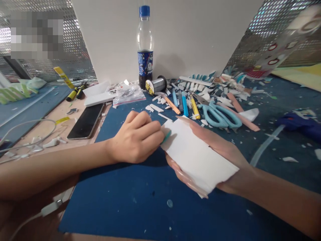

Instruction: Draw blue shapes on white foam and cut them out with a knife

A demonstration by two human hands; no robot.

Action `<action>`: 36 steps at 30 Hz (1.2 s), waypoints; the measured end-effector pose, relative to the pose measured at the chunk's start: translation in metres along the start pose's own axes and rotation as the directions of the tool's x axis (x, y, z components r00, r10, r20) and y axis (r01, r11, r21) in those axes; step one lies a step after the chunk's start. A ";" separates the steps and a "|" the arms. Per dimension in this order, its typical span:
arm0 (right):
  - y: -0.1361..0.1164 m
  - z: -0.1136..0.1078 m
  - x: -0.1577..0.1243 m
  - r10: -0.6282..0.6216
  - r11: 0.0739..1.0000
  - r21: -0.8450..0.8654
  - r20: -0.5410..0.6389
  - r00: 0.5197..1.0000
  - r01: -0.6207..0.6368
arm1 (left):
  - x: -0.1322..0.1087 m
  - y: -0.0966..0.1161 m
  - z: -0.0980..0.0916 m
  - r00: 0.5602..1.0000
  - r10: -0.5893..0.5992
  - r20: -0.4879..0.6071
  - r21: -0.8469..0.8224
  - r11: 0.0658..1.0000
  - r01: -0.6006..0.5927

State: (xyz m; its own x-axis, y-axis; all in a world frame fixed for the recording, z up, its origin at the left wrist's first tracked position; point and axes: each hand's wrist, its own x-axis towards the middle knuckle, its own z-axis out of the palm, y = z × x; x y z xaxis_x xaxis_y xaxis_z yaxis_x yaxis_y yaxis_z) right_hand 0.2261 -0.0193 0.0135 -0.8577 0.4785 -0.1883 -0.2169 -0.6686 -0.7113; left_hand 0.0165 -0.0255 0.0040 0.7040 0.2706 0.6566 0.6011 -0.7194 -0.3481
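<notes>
Nearest you, along the front edge of the dark blue cutting mat [140, 204], your two forearms come in from either side. Your right hand [222, 149] lies palm-up just above the mat's middle. It cradles a white rectangular foam-board sheet [198, 157], with the fingers [184, 177] curled up under its near edge and the thumb along its far edge. Your left hand [136, 139] is closed into a fist around a slim teal tool [166, 136]. Only the tool's tip shows, and it touches the sheet's left end.

Beyond the mat's left edge, a black flat smartphone [86, 122] lies on the bare wooden tabletop, with a thin white cable [30, 134] looping further left.

Towards the mat's far edge lie a pair of light blue plastic-handled scissors [218, 115]. Just to their left is a row of pen-shaped cutters, orange [173, 105], blue [185, 104] and yellow [195, 107], among white foam offcuts [154, 108]. Behind them a spool of silver wire [156, 85] lies on its side. Beside it, a clear plastic cola bottle with a blue cap [144, 47] stands upright at the far edge against the white wall.
</notes>
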 end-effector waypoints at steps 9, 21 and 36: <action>-0.001 -0.007 -0.003 0.006 1.000 0.006 0.048 0.999 -0.006 | -0.003 -0.056 0.017 0.918 -0.394 -0.049 -0.003 0.919 0.394; -0.005 0.000 -0.002 0.044 0.998 -0.046 -0.002 0.999 -0.044 | -0.024 -0.138 0.010 0.792 -0.605 -0.075 0.062 0.790 0.609; -0.006 0.004 0.003 -0.137 0.980 -0.166 -0.148 0.979 0.112 | 0.010 -0.020 -0.005 0.851 -0.506 0.142 -0.334 0.785 0.522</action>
State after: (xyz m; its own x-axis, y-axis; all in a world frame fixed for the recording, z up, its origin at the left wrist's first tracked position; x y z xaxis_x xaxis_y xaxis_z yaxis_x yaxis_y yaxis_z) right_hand 0.2235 -0.0163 0.0196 -0.7409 0.6450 -0.1871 -0.2313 -0.5066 -0.8306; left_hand 0.0095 -0.0115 0.0204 0.3484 0.6848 0.6400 0.7133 -0.6367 0.2930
